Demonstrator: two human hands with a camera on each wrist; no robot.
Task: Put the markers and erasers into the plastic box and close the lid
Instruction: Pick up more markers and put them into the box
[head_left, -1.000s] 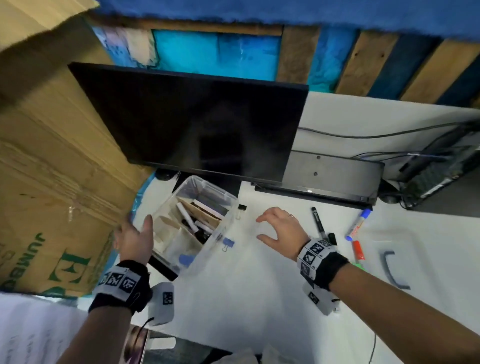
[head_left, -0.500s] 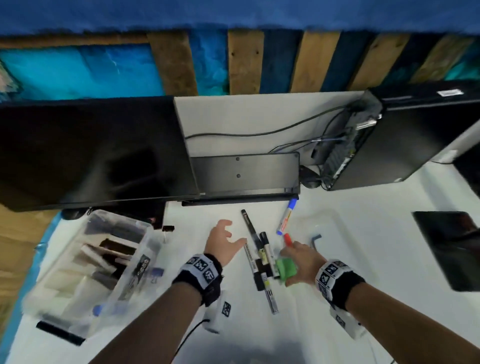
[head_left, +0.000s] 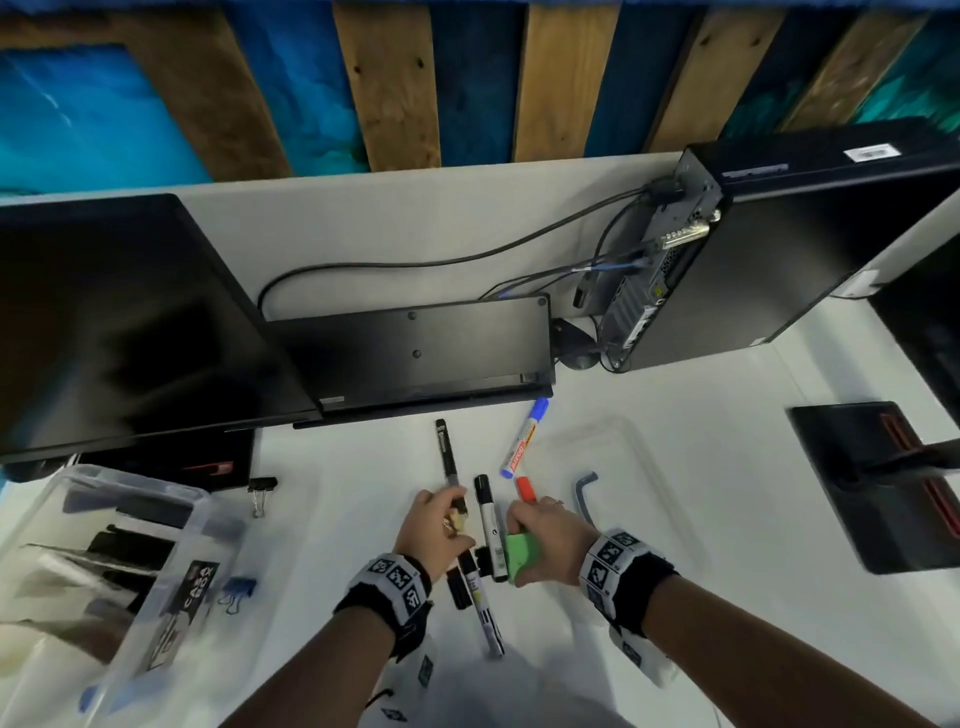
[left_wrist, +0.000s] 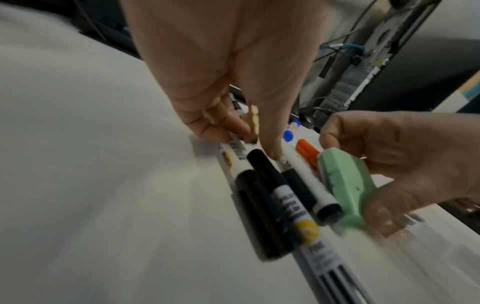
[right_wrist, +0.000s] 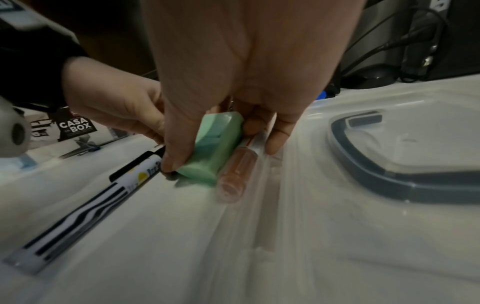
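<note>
Left hand: the left hand (head_left: 436, 530) is down on the white desk (head_left: 675, 415), its curled fingers (left_wrist: 207, 121) gathering the near ends of the black markers and pinching a small tan eraser (left_wrist: 253, 125) against them.
Right hand: the right hand (head_left: 545, 540) grasps a green eraser (head_left: 521, 553) between thumb and fingers — the eraser lies against the markers, low on the desk.
Black markers: a cluster of black markers (head_left: 485, 525) lies side by side between the two hands; one long black pen (head_left: 448, 454) points away toward the screen, and a white-barrelled marker with a striped end (head_left: 485, 613) reaches back toward the person.
Red marker: a red marker (head_left: 525, 489) sits under the right hand, just beside the green eraser; the right wrist view shows its clear reddish end (right_wrist: 233, 174) on the desk.
Blue marker: a blue-capped marker (head_left: 524, 439) lies apart from the hands, slanting toward the black stand.
Plastic box: the clear plastic box (head_left: 171, 561) stands at far left, open, with dark items inside — blurred, so the contents cannot be told exactly.
Lid: the clear lid (head_left: 639, 467) with a grey handle (head_left: 586, 499) lies flat on the desk, just right of the right hand.
Clips: a black binder clip (head_left: 261, 493) and a blue one (head_left: 236, 592) lie beside the box.
Surroundings: a dark monitor (head_left: 130, 322) and a computer tower (head_left: 779, 244) stand at the back.
</note>
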